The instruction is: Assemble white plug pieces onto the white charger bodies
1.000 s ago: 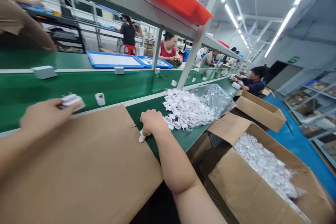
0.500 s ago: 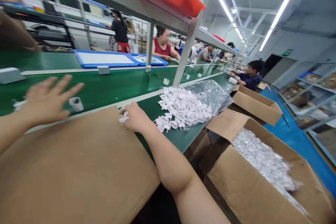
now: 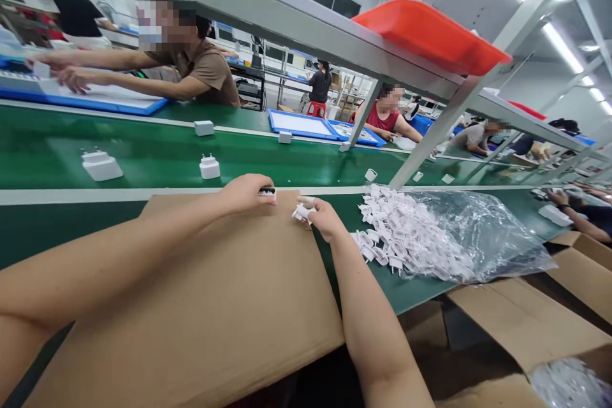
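My left hand (image 3: 246, 192) is closed around a small white charger housing (image 3: 268, 200), whose open end shows something dark inside. It hangs just over the far edge of a brown cardboard sheet (image 3: 229, 293). To its right, my right hand (image 3: 327, 218) pinches a white plug cover (image 3: 302, 212) with pins, its open face partly hidden by the fingers. One of the right fingers wears a pale finger cover. The two pieces are apart, with a small gap between them. Right of my right hand lies a heap of white plug covers (image 3: 411, 236), spilling from a clear plastic bag (image 3: 497, 236).
Beyond the cardboard runs a green conveyor belt (image 3: 153, 159) carrying white chargers (image 3: 209, 167). A co-worker in a brown shirt (image 3: 210, 70) reaches over a blue-rimmed tray (image 3: 157, 105) opposite. A slanted post (image 3: 425, 127) and a red bin (image 3: 430, 35) stand ahead. Cardboard boxes (image 3: 535, 312) sit at right.
My left hand, spread open over the belt before, has come right and now grips a charger housing. My right hand still holds its plug cover. The view has swung left.
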The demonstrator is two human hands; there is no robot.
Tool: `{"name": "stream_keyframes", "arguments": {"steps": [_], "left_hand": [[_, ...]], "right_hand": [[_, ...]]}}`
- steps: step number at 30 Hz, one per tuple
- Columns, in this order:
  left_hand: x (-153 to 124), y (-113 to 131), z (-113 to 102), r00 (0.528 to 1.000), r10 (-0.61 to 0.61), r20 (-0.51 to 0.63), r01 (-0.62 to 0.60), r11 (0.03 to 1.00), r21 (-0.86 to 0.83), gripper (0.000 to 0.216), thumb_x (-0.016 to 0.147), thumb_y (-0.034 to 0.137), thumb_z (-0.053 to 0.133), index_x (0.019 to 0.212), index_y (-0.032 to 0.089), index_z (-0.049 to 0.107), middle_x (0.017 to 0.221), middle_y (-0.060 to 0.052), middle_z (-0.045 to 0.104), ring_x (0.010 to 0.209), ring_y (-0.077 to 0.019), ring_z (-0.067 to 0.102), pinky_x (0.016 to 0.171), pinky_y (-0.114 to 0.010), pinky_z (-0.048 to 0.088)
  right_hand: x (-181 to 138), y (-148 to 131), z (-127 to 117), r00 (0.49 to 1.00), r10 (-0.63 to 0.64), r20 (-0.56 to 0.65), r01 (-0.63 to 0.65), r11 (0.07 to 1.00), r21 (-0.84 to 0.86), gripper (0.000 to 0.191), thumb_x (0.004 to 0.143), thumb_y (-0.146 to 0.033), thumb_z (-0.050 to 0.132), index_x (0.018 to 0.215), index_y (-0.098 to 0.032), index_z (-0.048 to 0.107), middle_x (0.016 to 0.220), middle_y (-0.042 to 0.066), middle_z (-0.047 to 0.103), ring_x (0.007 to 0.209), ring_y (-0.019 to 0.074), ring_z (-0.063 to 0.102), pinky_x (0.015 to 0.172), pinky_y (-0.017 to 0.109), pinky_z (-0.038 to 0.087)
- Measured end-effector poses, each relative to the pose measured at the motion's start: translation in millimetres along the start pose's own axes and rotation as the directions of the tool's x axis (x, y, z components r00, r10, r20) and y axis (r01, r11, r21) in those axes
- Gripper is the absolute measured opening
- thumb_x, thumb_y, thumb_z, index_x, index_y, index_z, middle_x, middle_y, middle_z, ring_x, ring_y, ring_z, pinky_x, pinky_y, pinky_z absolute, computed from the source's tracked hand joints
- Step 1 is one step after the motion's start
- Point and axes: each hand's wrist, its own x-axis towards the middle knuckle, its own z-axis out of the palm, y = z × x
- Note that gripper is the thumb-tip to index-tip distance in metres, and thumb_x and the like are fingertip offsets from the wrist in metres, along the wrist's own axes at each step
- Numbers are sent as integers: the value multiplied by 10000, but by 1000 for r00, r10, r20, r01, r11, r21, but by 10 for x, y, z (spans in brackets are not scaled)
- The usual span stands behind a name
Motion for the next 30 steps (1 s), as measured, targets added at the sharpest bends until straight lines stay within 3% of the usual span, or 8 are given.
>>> {"name": "stream_keyframes", "arguments": {"steps": [2,5,10,14,16,19,24,30], "left_hand": [[-201,111,181,1000,16,-22,-18,994,-109,448,777,596,675,996,208,715,1039,-94,723,948,-291,645,756,-343,455],[-409,159,477,999,5,-53,-20,958,-288,432,799,584,695,1004,205,726,1000,-85,722,893,-274,649,753,-356,473],[-476,73,833,997,-59,-51,17,802,-598,538,796,580,713,1198,222,701,984,-78,728,838,-248,660,741,-354,517],[-458,55,875,995,-88,-53,32,760,-650,549,785,561,730,1211,215,705,828,-47,693,737,-214,620,645,-309,488],[-458,66,851,994,-95,-48,42,765,-642,527,791,544,729,1204,217,709,766,-26,663,680,-187,575,603,-283,449],[-459,75,828,996,-83,-43,36,769,-638,480,801,530,727,1166,217,716,739,-13,639,634,-164,520,576,-270,407],[-451,43,869,994,-51,-94,-25,740,-672,425,786,513,750,1076,205,714,799,-27,662,682,-176,557,617,-277,438],[-441,-7,920,995,-36,-90,-31,767,-641,435,812,497,729,1138,213,689,817,-19,673,680,-176,560,618,-281,434]], "right_hand": [[4,-11,6,999,-42,13,41,997,61,484,599,-80,708,1070,-184,663,912,39,737,704,142,660,590,226,494],[-3,-25,26,996,-77,36,74,994,81,460,569,-115,731,1018,-176,650,974,54,747,836,170,700,671,240,522],[-29,-25,115,985,-169,17,169,986,-6,380,613,-226,798,973,-178,686,961,56,749,911,192,705,794,286,544],[-104,-53,186,944,-327,-35,305,911,-277,292,732,-267,772,1010,-202,706,976,47,742,870,194,689,824,329,557],[-162,-77,214,884,-464,57,436,775,-458,216,834,-228,669,1044,-229,718,1050,44,728,924,194,677,874,340,547],[-224,-92,264,811,-542,220,543,558,-627,317,866,-129,572,1126,-255,703,1150,41,697,1042,204,646,933,344,525],[-205,-60,350,830,-492,264,506,462,-728,456,797,-29,551,1180,-243,676,1133,36,708,1037,219,618,890,336,522],[-198,-60,399,833,-480,276,476,368,-799,455,778,-8,545,1150,-222,696,1052,42,716,985,225,607,872,329,499]]}}
